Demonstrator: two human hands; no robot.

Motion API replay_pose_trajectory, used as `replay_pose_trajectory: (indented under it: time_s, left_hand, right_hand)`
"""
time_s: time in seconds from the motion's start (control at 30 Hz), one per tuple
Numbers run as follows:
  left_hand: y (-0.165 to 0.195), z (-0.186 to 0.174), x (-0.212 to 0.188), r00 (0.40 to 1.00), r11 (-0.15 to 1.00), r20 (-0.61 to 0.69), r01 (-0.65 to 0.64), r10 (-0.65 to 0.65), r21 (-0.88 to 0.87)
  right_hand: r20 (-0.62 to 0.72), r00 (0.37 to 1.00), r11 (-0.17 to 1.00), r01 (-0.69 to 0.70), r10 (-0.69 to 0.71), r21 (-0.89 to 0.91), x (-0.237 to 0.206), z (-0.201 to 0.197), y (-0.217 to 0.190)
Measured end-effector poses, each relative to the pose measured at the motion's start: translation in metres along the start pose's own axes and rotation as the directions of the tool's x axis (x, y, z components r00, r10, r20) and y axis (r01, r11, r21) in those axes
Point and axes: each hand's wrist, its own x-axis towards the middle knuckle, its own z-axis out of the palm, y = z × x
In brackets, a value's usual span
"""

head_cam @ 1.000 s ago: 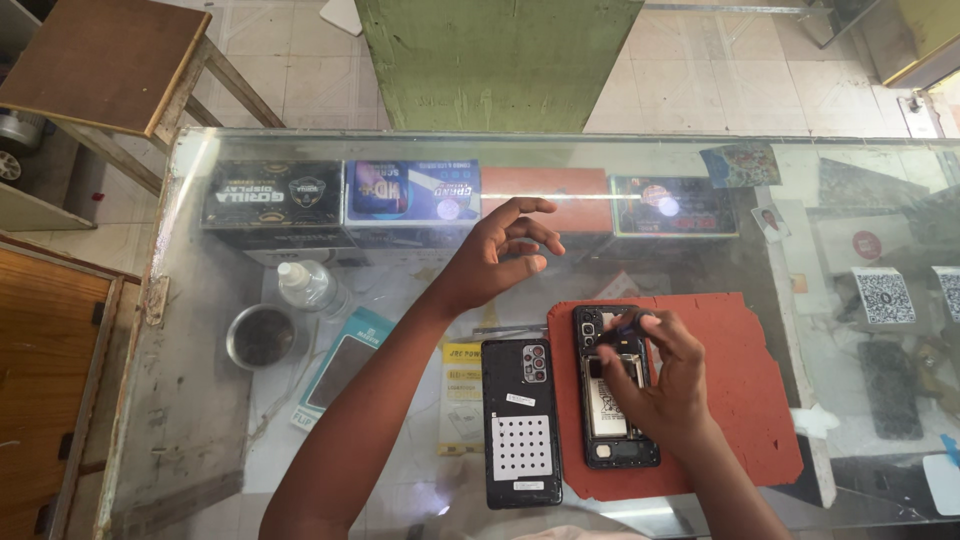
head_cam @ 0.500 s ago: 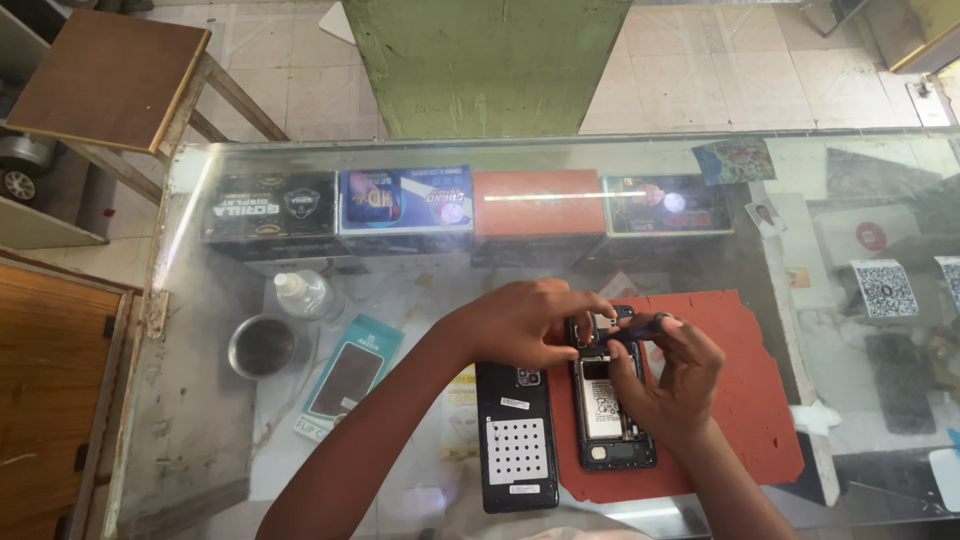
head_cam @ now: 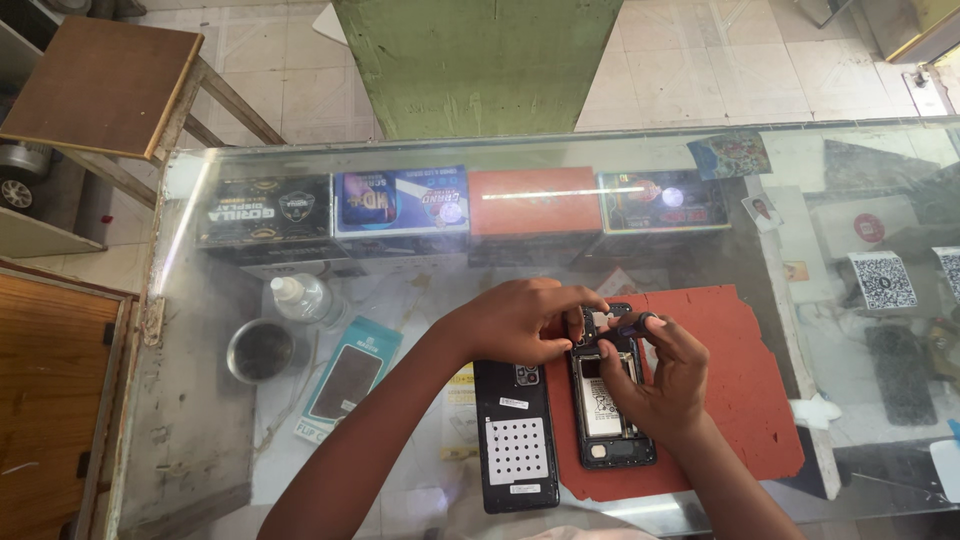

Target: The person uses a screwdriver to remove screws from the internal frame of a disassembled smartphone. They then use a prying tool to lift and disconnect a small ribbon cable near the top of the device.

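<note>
An opened phone (head_cam: 606,415) lies back-up on a red mat (head_cam: 740,390), its insides showing. My left hand (head_cam: 525,320) rests its fingertips on the phone's top end. My right hand (head_cam: 655,375) lies over the phone's right side and pinches a small dark tool (head_cam: 632,326) at the same top end. The phone's black back cover (head_cam: 515,435) sits just left of it, inner side up. What the fingertips touch is hidden by the fingers.
The glass counter (head_cam: 200,420) shows boxes (head_cam: 400,205) on the shelf beneath its far edge. A small clear bottle (head_cam: 300,297), a round metal cup (head_cam: 258,350) and a packaged phone case (head_cam: 345,380) lie left. A wooden stool (head_cam: 100,85) stands beyond.
My left hand came down from above the counter to the top of the opened phone and now meets my right hand there. The view shifted slightly downward.
</note>
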Motion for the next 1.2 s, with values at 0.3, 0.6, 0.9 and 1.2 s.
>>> replay_pose_trajectory:
  time_s: [0.3,0.6,0.9,1.2]
  left_hand:
    - [-0.001,0.004,-0.001,0.999,0.999,0.004,-0.046,0.046,0.017]
    - [-0.001,0.002,-0.001,1.000,0.998,-0.008,-0.026,0.026,-0.060]
    - [-0.009,-0.006,-0.002,0.982,0.964,-0.161,0.052,-0.096,-0.259]
    - [-0.013,-0.004,-0.003,0.985,0.958,-0.140,0.063,-0.105,-0.278]
  right_hand:
    - [-0.016,1.000,0.999,-0.005,0.005,0.035,-0.003,0.000,0.002]
    - [0.046,0.998,0.998,-0.050,0.049,0.029,0.000,-0.003,-0.004]
    - [0.140,0.990,0.999,0.019,-0.023,0.030,0.009,-0.007,-0.007]
    - [0.155,0.987,0.999,0.037,-0.036,-0.007,0.017,-0.008,-0.019]
